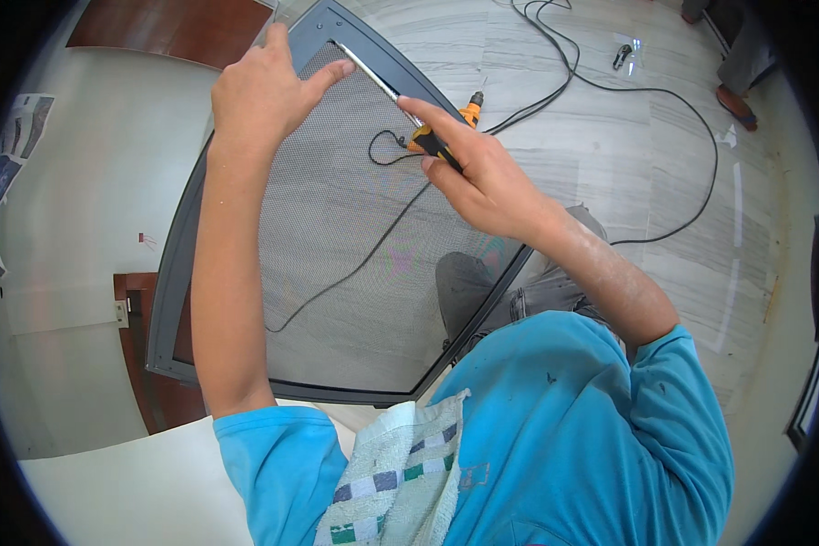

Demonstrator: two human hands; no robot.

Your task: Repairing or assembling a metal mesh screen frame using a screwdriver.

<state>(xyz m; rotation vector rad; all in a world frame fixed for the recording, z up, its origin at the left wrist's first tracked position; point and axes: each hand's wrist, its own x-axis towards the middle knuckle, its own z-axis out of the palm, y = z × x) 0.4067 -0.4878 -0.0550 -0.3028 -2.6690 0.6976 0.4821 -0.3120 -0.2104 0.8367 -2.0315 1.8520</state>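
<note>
Largest item first: the grey-framed mesh panel (328, 200) lies tilted across the scene in front of the person, its far corner between and beyond the two hands, its near edge close to the shirt. Over that far corner sits the tool — yellow-and-black handle, long silvery shaft (373, 75) — handle near and right, tip far and left at the inner edge of the frame, just beside the left thumb. Left forearm runs nearly straight away from the body over the panel's left side; right forearm comes in from the near right, angled far and left. The right hand (496, 187) is closed around the tool handle, index finger laid along the shaft. The left hand (264, 100) is at the far left of the frame, thumb stretched to the right over the mesh; whether its fingers are wrapped around the frame cannot be told from this view. Surface: pale, grey-streaked floor (601, 155), pale wall (91, 218) on the left, a brown panel (177, 27) at far left. Grey-trousered legs show near right; another person's sandalled foot (735, 107) at far right. Beyond the right hand, an orange-and-black drill (471, 111), partly hidden; black cable (714, 164) looping right; a small dark object (621, 56) farther off, kind unclear.
</note>
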